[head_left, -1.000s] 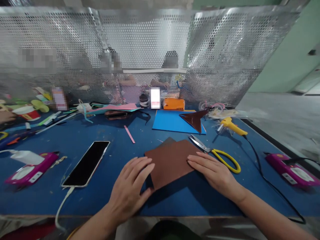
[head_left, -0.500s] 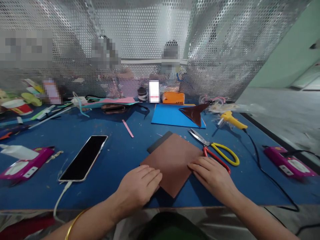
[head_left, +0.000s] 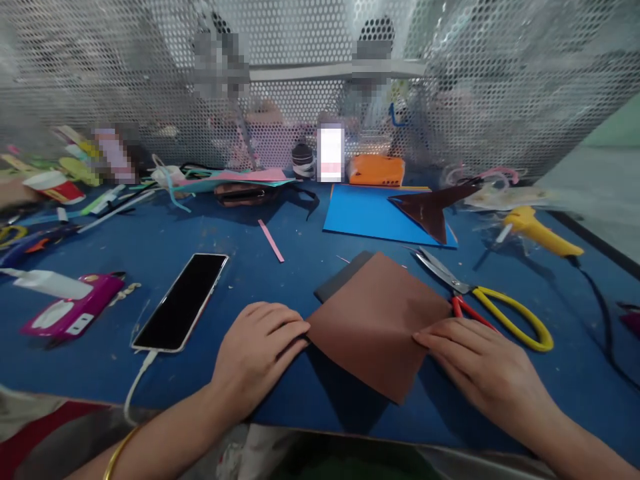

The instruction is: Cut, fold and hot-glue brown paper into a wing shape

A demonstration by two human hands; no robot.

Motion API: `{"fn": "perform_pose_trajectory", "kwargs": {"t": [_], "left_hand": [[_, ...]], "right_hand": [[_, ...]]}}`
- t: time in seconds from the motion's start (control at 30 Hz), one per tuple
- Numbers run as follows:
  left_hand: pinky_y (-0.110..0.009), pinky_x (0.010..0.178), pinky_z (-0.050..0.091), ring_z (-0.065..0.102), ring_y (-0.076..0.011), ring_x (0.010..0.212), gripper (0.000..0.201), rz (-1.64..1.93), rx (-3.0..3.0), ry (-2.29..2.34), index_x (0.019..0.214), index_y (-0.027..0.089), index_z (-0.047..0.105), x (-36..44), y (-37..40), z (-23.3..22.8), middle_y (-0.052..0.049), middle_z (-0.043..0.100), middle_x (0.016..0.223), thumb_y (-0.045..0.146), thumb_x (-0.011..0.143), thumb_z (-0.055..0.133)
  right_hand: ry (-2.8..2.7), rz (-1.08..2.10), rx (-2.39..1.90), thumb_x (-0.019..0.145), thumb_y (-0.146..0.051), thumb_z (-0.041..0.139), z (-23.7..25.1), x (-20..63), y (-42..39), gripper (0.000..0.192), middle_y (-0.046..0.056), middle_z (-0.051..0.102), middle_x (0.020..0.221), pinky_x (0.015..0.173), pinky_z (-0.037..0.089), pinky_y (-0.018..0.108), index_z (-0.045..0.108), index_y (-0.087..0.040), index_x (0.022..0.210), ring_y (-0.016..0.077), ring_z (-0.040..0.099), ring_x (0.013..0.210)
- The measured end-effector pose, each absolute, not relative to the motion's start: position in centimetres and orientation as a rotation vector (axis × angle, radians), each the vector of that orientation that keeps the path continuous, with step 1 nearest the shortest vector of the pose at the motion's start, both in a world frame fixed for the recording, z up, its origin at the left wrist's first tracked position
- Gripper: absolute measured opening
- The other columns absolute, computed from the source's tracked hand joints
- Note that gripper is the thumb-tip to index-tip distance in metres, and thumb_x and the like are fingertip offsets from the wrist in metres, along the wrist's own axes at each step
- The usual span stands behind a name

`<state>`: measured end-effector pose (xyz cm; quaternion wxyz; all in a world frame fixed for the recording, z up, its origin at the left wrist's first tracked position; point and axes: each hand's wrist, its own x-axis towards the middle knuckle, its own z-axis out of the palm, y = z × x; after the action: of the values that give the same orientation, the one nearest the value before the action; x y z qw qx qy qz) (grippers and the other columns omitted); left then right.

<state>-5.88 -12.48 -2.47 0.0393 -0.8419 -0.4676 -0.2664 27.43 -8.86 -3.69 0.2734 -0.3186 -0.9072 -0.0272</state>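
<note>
**On the blue tabletop: brown sheet pinned at two corners**

At the near edge of the tabletop point(head_left: 280, 280) we see a brown sheet point(head_left: 377, 320) lying flat, turned like a diamond, with a darker sheet point(head_left: 340, 283) peeking out from under its far-left side. Left hand point(head_left: 257, 350) rests palm down, fingers loosely together, fingertips touching the sheet's left corner. Right hand point(head_left: 483, 370) lies flat too, fingertips pressing the right corner; neither hand is clamped on anything.

Scissors point(head_left: 480, 300), yellow and red handled, lie just beside the right hand, blades pointing away. Phone point(head_left: 183, 310) sits left of the left hand, on its cable. Further back: a blue sheet point(head_left: 370, 213) with a dark brown cut piece point(head_left: 430, 210) on it, and a yellow glue gun point(head_left: 540, 230) to the right.

We judge the step as squaring and steadying the sheet. A next move would call for keeping both corners held without letting the sheet skid.
</note>
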Motion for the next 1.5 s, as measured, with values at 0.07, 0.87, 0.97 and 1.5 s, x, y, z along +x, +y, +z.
{"fn": "perform_pose_trajectory", "kwargs": {"t": [0.07, 0.87, 0.97, 1.5], "left_hand": [[-0.035, 0.083, 0.045, 0.067, -0.0164, 0.087, 0.013, -0.84, -2.591, -1.425, 0.097, 0.021, 0.069, -5.7, -12.3, -2.4, 0.001, 0.074, 0.092, 0.021, 0.096, 0.056], [-0.033, 0.084, 0.058, 0.072, -0.0178, 0.095, 0.018, -0.782, -2.571, -1.21, 0.107, 0.016, 0.068, -6.1, -12.2, -3.3, -0.004, 0.077, 0.102, 0.012, 0.093, 0.058], [-0.033, 0.083, 0.059, 0.073, -0.0184, 0.092, 0.015, -0.782, -2.576, -1.209, 0.104, 0.014, 0.069, -5.9, -12.1, -3.1, -0.005, 0.078, 0.098, 0.011, 0.093, 0.059], [-0.035, 0.083, 0.056, 0.067, -0.0194, 0.094, 0.017, -0.816, -2.655, -1.451, 0.103, 0.018, 0.07, -6.0, -11.4, -2.8, -0.005, 0.074, 0.098, 0.015, 0.094, 0.056]], "right_hand": [[-2.448, -0.051, -0.855, 0.096, -0.012, 0.049, -3.7, 27.5, -8.8, 0.021, 0.006, 0.073, 0.095, 0.075, 0.054, 0.03, 0.07, -0.017, 0.101, 0.0175, 0.067, 0.083], [-2.517, 0.144, -0.891, 0.096, -0.016, 0.052, -4.3, 27.7, -7.6, 0.028, 0.007, 0.071, 0.116, 0.084, 0.056, 0.037, 0.066, -0.022, 0.12, 0.0216, 0.066, 0.103], [-2.513, 0.134, -0.896, 0.097, -0.015, 0.051, -4.3, 27.4, -7.5, 0.028, 0.008, 0.071, 0.115, 0.084, 0.054, 0.037, 0.065, -0.02, 0.12, 0.0219, 0.065, 0.103], [-2.442, 0.239, -0.996, 0.098, -0.017, 0.045, -3.3, 26.3, -6.8, 0.017, 0.006, 0.068, 0.09, 0.07, 0.048, 0.032, 0.061, -0.02, 0.093, 0.0189, 0.062, 0.08]]}}
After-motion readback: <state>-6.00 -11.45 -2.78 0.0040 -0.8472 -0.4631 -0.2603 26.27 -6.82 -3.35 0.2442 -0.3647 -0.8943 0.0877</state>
